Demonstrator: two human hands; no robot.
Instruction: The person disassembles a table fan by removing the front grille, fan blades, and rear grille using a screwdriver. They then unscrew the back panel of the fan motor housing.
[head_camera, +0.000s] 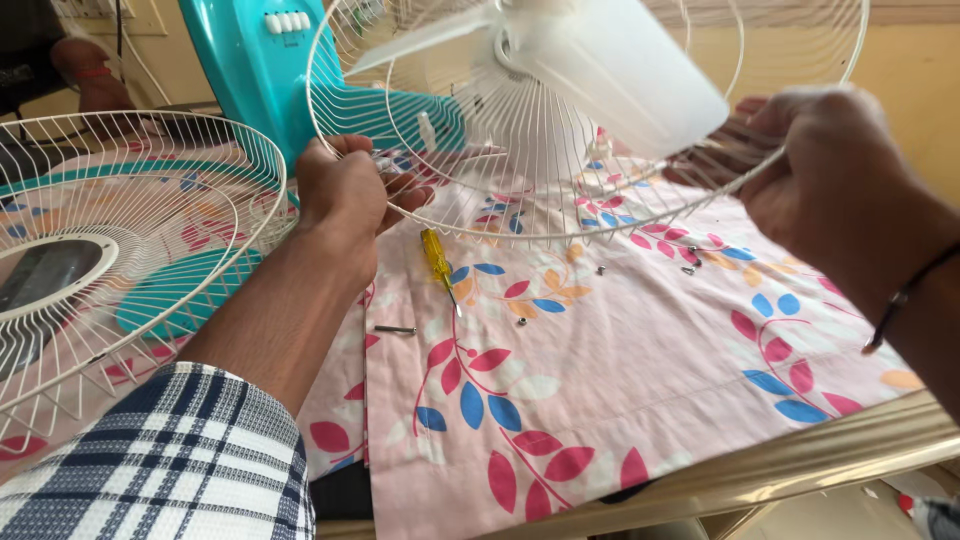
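A white wire fan guard (560, 215) with a white motor housing (620, 70) in its middle is held tilted above a table. My left hand (345, 190) grips the guard's lower left rim, fingers curled round the wires. My right hand (830, 170) holds the rim on the right side. Below the guard lies a yellow-handled screwdriver (437, 258) on a pink floral cloth (620, 360). A loose bolt (394, 329) and small screws (522, 322) lie near it.
A second white wire guard (130, 250) lies flat at the left over teal fan blades. A teal fan base (255, 70) with white buttons stands at the back. The table's shiny front edge (800, 465) runs along the lower right. Another person's arm (95, 85) is at the top left.
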